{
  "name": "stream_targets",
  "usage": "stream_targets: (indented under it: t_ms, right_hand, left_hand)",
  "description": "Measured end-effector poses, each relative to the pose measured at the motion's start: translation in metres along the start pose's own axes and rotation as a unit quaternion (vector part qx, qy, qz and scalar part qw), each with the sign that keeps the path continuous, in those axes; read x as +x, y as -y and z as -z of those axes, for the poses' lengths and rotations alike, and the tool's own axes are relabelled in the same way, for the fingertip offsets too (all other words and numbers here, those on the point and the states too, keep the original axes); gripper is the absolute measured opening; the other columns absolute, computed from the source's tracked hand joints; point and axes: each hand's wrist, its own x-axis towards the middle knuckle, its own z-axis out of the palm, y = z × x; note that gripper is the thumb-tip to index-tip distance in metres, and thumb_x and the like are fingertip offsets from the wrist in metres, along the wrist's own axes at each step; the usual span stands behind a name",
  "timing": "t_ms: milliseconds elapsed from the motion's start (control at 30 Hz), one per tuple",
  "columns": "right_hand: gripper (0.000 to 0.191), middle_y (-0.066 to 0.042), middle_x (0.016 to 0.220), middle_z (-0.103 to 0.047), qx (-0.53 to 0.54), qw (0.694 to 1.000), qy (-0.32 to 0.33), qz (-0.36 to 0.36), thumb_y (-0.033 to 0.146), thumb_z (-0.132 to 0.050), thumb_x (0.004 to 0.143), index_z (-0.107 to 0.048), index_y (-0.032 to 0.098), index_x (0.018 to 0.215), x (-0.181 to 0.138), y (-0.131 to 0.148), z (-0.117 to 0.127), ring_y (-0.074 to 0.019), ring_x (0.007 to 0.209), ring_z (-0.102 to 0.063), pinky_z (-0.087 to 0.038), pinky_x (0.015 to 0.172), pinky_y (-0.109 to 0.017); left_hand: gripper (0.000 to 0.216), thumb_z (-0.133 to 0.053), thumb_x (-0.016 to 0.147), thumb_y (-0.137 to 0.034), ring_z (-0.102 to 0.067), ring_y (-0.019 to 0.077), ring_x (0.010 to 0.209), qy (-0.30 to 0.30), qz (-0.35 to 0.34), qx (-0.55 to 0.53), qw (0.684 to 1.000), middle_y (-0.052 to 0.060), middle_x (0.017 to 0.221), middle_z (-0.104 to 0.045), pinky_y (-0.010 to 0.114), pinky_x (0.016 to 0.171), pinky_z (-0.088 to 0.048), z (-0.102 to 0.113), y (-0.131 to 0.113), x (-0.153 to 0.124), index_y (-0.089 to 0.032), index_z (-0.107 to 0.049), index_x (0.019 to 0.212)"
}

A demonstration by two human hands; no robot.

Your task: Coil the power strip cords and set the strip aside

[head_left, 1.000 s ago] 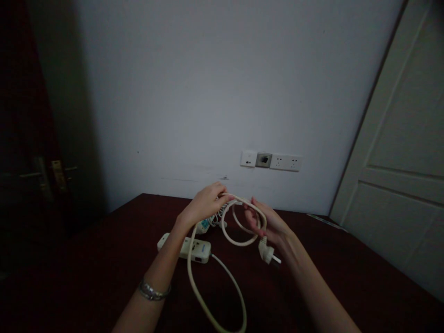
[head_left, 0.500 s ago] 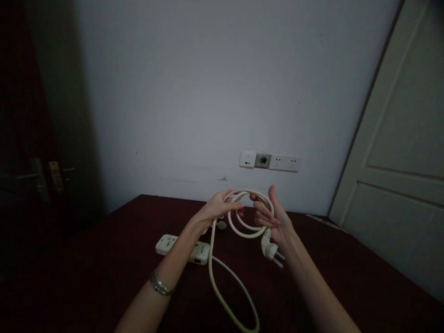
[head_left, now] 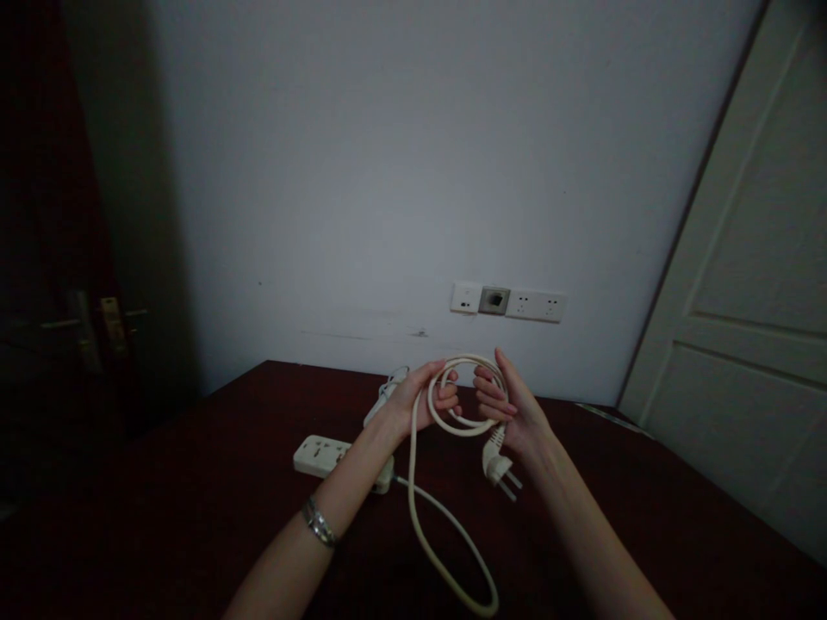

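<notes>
Left hand: The left hand (head_left: 426,400) is closed part-way, fingers curled round the left side of a coil in the white power cord (head_left: 412,469).
Right hand: The right hand (head_left: 513,405) is half closed on the coil's right side, fingers bent inward toward the other hand and thumb raised clear of the cord.
Cord: Wound in loops between the two hands, held above the table (head_left: 226,448); a longer run drops from the left hand, bends in the foreground and returns to the power strip (head_left: 323,455).
Plug: The angled white plug (head_left: 497,465) hangs just below the right hand, pins pointing down and to the right (two are visible).
Markings: Any lettering on the strip or wall plates is too small or dark to read.
Power strip: Lies on the dark red table, partly covered by the left forearm (head_left: 352,482), which wears a metal bracelet (head_left: 318,523).
Behind the left hand: A white object with thin cable (head_left: 378,400), partly hidden; type cannot be confirmed.
Wall fittings: A white plate (head_left: 465,297), a grey-framed plate (head_left: 494,300) and a double socket panel (head_left: 536,305) form a row on the wall (head_left: 388,172) above the table.
Doors: A pale panelled door (head_left: 743,301) at picture right; a door handle (head_left: 61,324) and a brass-coloured lock plate (head_left: 111,322) in shadow at picture left.
</notes>
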Motion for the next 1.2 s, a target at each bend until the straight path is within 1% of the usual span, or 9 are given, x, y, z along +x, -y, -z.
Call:
stream_targets:
  t_ms: [133,267,367,500,633,800,900,1100,1200]
  right_hand:
    - [0.043,0.01,0.041,-0.03,0.029,0.999,-0.039,-0.023,0.037,-0.061,0.078,-0.03,0.018,0.055,0.003,0.0,0.002,-0.0006,0.031,-0.019,-0.017,0.027,-0.009]
    - [0.047,0.009,0.042,-0.03,0.039,0.997,-0.058,-0.034,0.031,-0.065,0.074,-0.024,0.018,0.053,0.006,-0.002,0.006,-0.0019,0.035,-0.024,-0.018,0.029,-0.01]
    - [0.048,0.009,0.04,-0.027,0.019,0.997,-0.058,-0.045,0.031,-0.065,0.073,-0.024,0.018,0.052,0.006,-0.003,0.008,-0.0026,0.035,-0.022,-0.02,0.031,-0.012]
    - [0.048,0.01,0.039,-0.022,-0.02,0.997,-0.043,-0.067,0.032,-0.065,0.072,-0.023,0.018,0.052,0.004,-0.006,0.007,-0.0027,0.035,-0.018,-0.024,0.033,-0.013]
    - [0.038,0.011,0.04,-0.021,-0.05,0.995,-0.04,-0.074,0.032,-0.063,0.072,-0.033,0.018,0.055,0.005,-0.009,0.005,-0.0019,0.035,-0.013,-0.019,0.031,-0.012]
    - [0.032,0.012,0.041,-0.023,-0.086,0.992,-0.096,-0.007,0.032,-0.064,0.071,-0.039,0.017,0.06,0.009,-0.009,0.002,-0.0007,0.034,-0.011,-0.013,0.027,-0.011]
    - [0.034,0.012,0.041,-0.024,-0.088,0.989,-0.114,0.029,0.035,-0.067,0.071,-0.039,0.017,0.061,0.008,-0.008,0.002,-0.0002,0.033,-0.012,-0.014,0.027,-0.01]
    - [0.043,0.012,0.041,-0.024,-0.034,0.994,-0.088,0.056,0.041,-0.069,0.07,-0.035,0.018,0.058,0.004,-0.001,0.003,-0.0002,0.033,-0.013,-0.016,0.027,-0.009]
    - [0.045,0.011,0.042,-0.025,-0.019,0.995,-0.078,0.061,0.042,-0.067,0.073,-0.033,0.018,0.057,0.002,0.003,0.006,-0.0005,0.033,-0.015,-0.017,0.028,-0.009]
  left_hand:
    - [0.049,-0.033,0.088,-0.051,-0.039,0.0071,0.034,-0.077,-0.019,0.051,0.996,-0.003,0.044,-0.046,0.026,0.05,-0.046,0.0,0.003,0.008,-0.011,-0.059,0.075]
    - [0.053,-0.029,0.089,-0.05,-0.048,0.01,0.037,-0.151,-0.03,0.101,0.983,0.002,0.048,-0.053,0.024,0.045,-0.046,-0.002,0.002,0.012,-0.009,-0.06,0.076]
    - [0.053,-0.029,0.089,-0.047,-0.048,0.0096,0.036,-0.18,-0.032,0.113,0.977,0.002,0.048,-0.052,0.024,0.043,-0.046,-0.006,-0.001,0.009,-0.008,-0.061,0.076]
    - [0.051,-0.028,0.089,-0.047,-0.036,0.0068,0.028,-0.185,-0.027,0.115,0.976,-0.003,0.043,-0.047,0.022,0.037,-0.041,-0.014,-0.004,0.003,-0.009,-0.061,0.079]
    - [0.047,-0.03,0.088,-0.047,-0.023,0.0049,0.024,-0.188,-0.057,0.151,0.969,-0.006,0.037,-0.042,0.02,0.03,-0.033,-0.017,-0.002,0.002,-0.012,-0.058,0.075]
    - [0.04,-0.04,0.085,-0.046,-0.042,0.0084,0.031,-0.231,-0.11,0.199,0.946,-0.003,0.043,-0.048,0.023,0.041,-0.045,-0.016,0.001,0.006,-0.011,-0.058,0.078]
    - [0.034,-0.049,0.081,-0.041,-0.052,0.0111,0.039,-0.212,-0.11,0.221,0.945,0.0,0.051,-0.053,0.024,0.046,-0.047,-0.016,0.002,0.004,-0.009,-0.059,0.083]
    - [0.033,-0.053,0.08,-0.04,-0.059,0.0138,0.053,-0.155,-0.067,0.197,0.966,0.003,0.064,-0.059,0.028,0.055,-0.051,-0.014,0.004,0.003,-0.013,-0.058,0.099]
    - [0.034,-0.052,0.081,-0.04,-0.059,0.0143,0.061,-0.177,-0.129,0.279,0.935,0.004,0.074,-0.061,0.025,0.053,-0.049,-0.011,0.004,0.005,-0.016,-0.057,0.104]
